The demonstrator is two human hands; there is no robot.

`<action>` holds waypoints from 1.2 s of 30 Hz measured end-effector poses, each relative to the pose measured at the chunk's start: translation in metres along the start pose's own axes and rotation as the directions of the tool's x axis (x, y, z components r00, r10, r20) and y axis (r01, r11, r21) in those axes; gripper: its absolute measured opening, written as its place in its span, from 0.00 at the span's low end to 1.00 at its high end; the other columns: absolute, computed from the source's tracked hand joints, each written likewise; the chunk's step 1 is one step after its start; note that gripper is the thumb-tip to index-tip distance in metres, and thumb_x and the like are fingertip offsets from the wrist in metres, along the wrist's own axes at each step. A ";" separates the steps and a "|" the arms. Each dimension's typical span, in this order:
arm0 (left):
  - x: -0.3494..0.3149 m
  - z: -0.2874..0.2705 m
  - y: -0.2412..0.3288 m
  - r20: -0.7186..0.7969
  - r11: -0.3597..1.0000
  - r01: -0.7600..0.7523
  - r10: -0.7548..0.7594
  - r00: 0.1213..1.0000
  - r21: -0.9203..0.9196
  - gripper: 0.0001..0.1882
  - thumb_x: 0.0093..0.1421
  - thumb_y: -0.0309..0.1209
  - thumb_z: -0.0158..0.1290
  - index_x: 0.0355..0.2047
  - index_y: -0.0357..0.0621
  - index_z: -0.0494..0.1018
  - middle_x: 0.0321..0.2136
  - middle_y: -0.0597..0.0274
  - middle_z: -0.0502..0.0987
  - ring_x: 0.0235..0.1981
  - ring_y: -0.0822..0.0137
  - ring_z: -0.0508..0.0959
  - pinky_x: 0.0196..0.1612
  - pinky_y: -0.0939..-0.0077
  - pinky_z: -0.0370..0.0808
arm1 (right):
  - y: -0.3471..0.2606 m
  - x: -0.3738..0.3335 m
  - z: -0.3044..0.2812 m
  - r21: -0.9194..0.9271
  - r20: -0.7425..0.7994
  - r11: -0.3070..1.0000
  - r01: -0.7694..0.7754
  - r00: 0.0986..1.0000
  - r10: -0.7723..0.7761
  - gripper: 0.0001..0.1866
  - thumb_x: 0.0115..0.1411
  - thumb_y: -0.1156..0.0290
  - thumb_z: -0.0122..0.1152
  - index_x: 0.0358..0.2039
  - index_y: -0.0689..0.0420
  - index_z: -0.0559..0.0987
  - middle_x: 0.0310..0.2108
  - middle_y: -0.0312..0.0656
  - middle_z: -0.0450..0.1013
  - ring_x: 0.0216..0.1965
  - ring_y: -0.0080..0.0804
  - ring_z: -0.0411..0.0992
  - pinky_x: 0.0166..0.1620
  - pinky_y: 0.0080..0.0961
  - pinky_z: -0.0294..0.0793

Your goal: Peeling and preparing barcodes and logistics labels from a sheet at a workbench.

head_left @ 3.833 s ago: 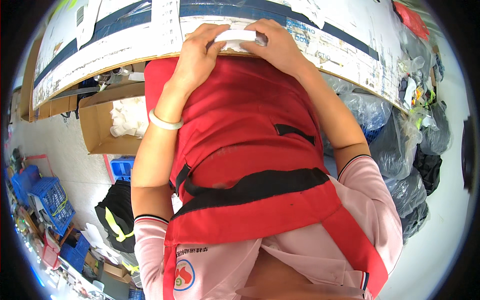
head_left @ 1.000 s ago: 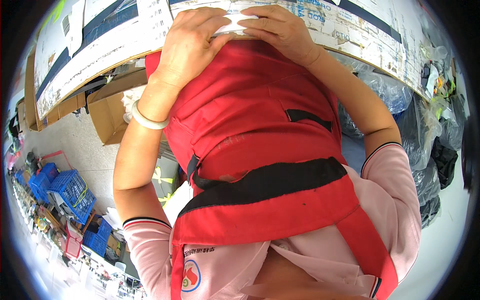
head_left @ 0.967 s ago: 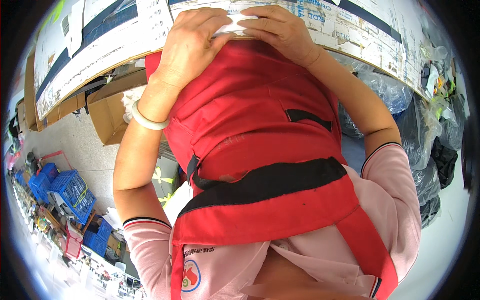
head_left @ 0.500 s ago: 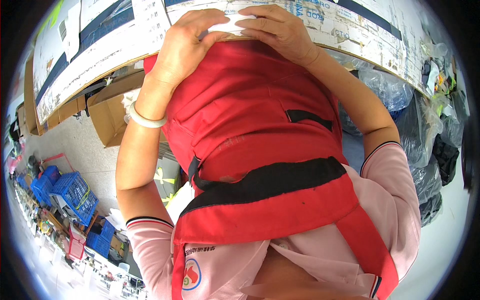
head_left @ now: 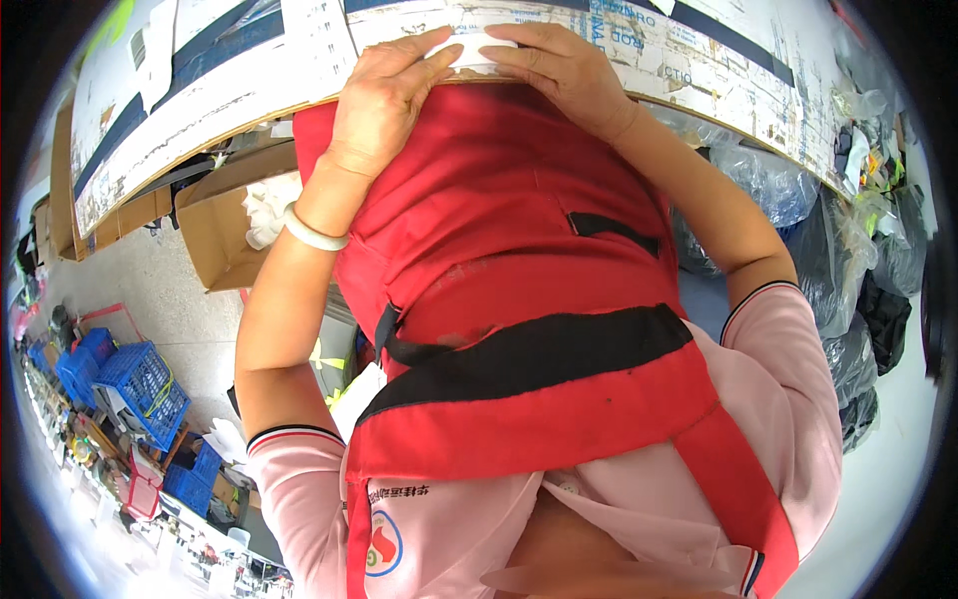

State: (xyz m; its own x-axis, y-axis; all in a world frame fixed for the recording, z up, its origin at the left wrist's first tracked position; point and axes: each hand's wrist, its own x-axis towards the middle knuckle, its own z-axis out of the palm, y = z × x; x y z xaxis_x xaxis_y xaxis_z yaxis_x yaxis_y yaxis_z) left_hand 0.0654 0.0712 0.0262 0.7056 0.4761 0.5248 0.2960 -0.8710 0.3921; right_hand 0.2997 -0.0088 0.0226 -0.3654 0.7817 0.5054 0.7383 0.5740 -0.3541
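item: white piece, small, longish; we can't tell paper fr. cloth. loc.: at tabletop, by the near edge, abt midway btwn near l. & near r. corners; whether flat on the surface or slightly lifted, we can't tell. l. hand: at l. end of piece, fingers reaching inward, small gap btwn the tips; thumb's share of the grip unclear. r. hand: at r. end, fingers a bit spread, tips on or over the piece; pinch fr. below hidden, so n/k. handling notes (our judgement): best we keep both hands level & pressure even, so the piece doesn't skew; work just inside the near edge, where the board likely backs the fingertips; keep tips close to the ends, middle in sight; avoid scraping on the worn edge. surroundings: white paper strip & dark bands on tabletop, toward l. side; cardboard box w/ white bits, below near edge, l. side; clear plastic bags, below near edge, r. side; blue crate on floor, well apart. worn: red apron, up vs. near edge; pale bangle, l. wrist.
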 end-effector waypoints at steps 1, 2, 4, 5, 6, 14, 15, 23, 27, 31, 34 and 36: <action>0.000 0.000 0.003 -0.002 1.000 0.009 -0.009 1.000 -0.008 0.14 0.54 0.28 0.57 0.42 0.50 0.78 0.44 0.66 0.78 0.42 0.63 0.76 0.46 0.71 0.72 | 0.001 -0.001 0.000 0.011 0.010 1.000 -0.011 1.000 0.011 0.16 0.54 0.73 0.61 0.45 0.51 0.79 0.48 0.39 0.73 0.45 0.37 0.72 0.47 0.28 0.73; 0.000 -0.001 0.005 0.007 1.000 0.019 -0.019 1.000 -0.010 0.14 0.54 0.28 0.56 0.43 0.50 0.78 0.45 0.65 0.77 0.42 0.62 0.76 0.46 0.71 0.72 | 0.001 -0.003 0.000 0.021 0.021 1.000 -0.023 1.000 0.022 0.16 0.55 0.72 0.60 0.46 0.51 0.78 0.49 0.39 0.73 0.46 0.37 0.72 0.48 0.28 0.73; -0.002 -0.002 0.004 0.006 1.000 0.007 -0.007 1.000 -0.003 0.14 0.54 0.28 0.56 0.43 0.50 0.78 0.45 0.65 0.77 0.43 0.61 0.76 0.47 0.70 0.72 | -0.004 -0.003 -0.001 0.004 0.041 1.000 -0.023 0.999 0.023 0.16 0.57 0.71 0.59 0.48 0.51 0.78 0.50 0.40 0.72 0.47 0.38 0.71 0.50 0.29 0.71; -0.002 -0.002 0.002 0.016 1.000 -0.002 0.002 1.000 -0.008 0.14 0.55 0.28 0.56 0.43 0.50 0.78 0.45 0.64 0.77 0.43 0.60 0.76 0.47 0.69 0.71 | -0.005 -0.003 -0.002 -0.009 0.066 0.999 -0.039 0.997 0.040 0.17 0.58 0.70 0.58 0.49 0.51 0.77 0.51 0.41 0.71 0.48 0.38 0.71 0.51 0.29 0.70; -0.003 -0.003 0.002 0.009 1.000 -0.003 0.003 1.000 -0.002 0.14 0.55 0.28 0.56 0.43 0.50 0.78 0.45 0.64 0.77 0.43 0.60 0.76 0.47 0.69 0.71 | -0.008 -0.003 -0.004 -0.012 0.065 0.999 -0.031 0.997 0.032 0.17 0.58 0.70 0.58 0.49 0.51 0.77 0.51 0.41 0.71 0.48 0.38 0.71 0.51 0.29 0.70; -0.003 -0.011 0.010 0.099 1.000 0.003 -0.006 0.995 0.026 0.15 0.58 0.31 0.54 0.47 0.48 0.75 0.50 0.62 0.73 0.47 0.57 0.74 0.50 0.66 0.70 | -0.013 -0.005 -0.006 0.183 -0.082 0.956 -0.230 0.965 0.248 0.16 0.63 0.63 0.52 0.51 0.51 0.75 0.51 0.44 0.71 0.53 0.43 0.67 0.56 0.32 0.65; -0.002 -0.013 0.013 0.098 1.000 0.002 -0.005 0.995 0.028 0.15 0.58 0.31 0.54 0.47 0.48 0.75 0.50 0.62 0.73 0.47 0.57 0.74 0.50 0.66 0.70 | -0.013 -0.005 -0.006 0.182 -0.083 0.956 -0.229 0.965 0.247 0.16 0.63 0.63 0.52 0.51 0.51 0.75 0.51 0.44 0.71 0.53 0.43 0.67 0.56 0.32 0.65; -0.004 -0.042 0.027 0.005 0.983 0.182 -0.182 0.983 0.005 0.19 0.56 0.33 0.57 0.48 0.45 0.74 0.54 0.55 0.69 0.55 0.54 0.69 0.57 0.66 0.66 | -0.009 -0.005 -0.006 0.294 -0.126 0.913 -0.282 0.936 0.330 0.14 0.64 0.66 0.53 0.47 0.55 0.77 0.46 0.44 0.74 0.49 0.38 0.71 0.53 0.28 0.68; -0.018 -0.066 -0.011 -0.230 0.939 0.343 -0.339 0.912 -0.022 0.14 0.55 0.31 0.59 0.42 0.42 0.77 0.43 0.56 0.75 0.42 0.58 0.76 0.45 0.71 0.73 | -0.013 -0.001 -0.012 0.355 -0.120 0.884 -0.306 0.922 0.367 0.12 0.64 0.70 0.52 0.46 0.59 0.77 0.45 0.42 0.73 0.46 0.30 0.71 0.50 0.20 0.67; -0.017 -0.076 -0.044 -0.235 0.784 0.618 -0.613 0.754 -0.064 0.17 0.54 0.35 0.61 0.43 0.41 0.77 0.35 0.59 0.77 0.30 0.68 0.76 0.36 0.75 0.74 | -0.016 0.005 -0.013 0.409 -0.137 0.835 -0.369 0.880 0.455 0.10 0.63 0.71 0.53 0.42 0.59 0.79 0.40 0.41 0.75 0.41 0.30 0.72 0.45 0.21 0.69; -0.005 -0.070 -0.062 -0.132 0.658 0.738 -0.753 0.645 -0.149 0.29 0.47 0.42 0.67 0.44 0.34 0.75 0.25 0.64 0.77 0.25 0.72 0.75 0.32 0.78 0.73 | -0.014 0.007 -0.010 0.399 -0.108 0.809 -0.432 0.854 0.509 0.10 0.63 0.71 0.53 0.41 0.59 0.79 0.40 0.40 0.74 0.40 0.29 0.72 0.44 0.20 0.69; 0.002 -0.069 -0.065 -0.091 0.642 0.760 -0.767 0.635 -0.105 0.28 0.47 0.40 0.67 0.44 0.35 0.75 0.24 0.64 0.77 0.25 0.72 0.75 0.31 0.79 0.73 | -0.016 0.009 -0.010 0.400 -0.099 0.804 -0.440 0.851 0.516 0.10 0.63 0.70 0.53 0.41 0.59 0.79 0.40 0.40 0.74 0.40 0.28 0.72 0.44 0.20 0.69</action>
State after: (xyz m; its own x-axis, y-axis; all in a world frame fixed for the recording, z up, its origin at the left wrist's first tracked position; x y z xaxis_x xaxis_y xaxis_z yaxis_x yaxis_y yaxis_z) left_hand 0.0035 0.1371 0.0541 0.1626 0.9814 0.1016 0.6582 -0.1846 0.7298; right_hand 0.2900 -0.0130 0.0406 0.1262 0.9370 0.3257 0.5273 0.2147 -0.8221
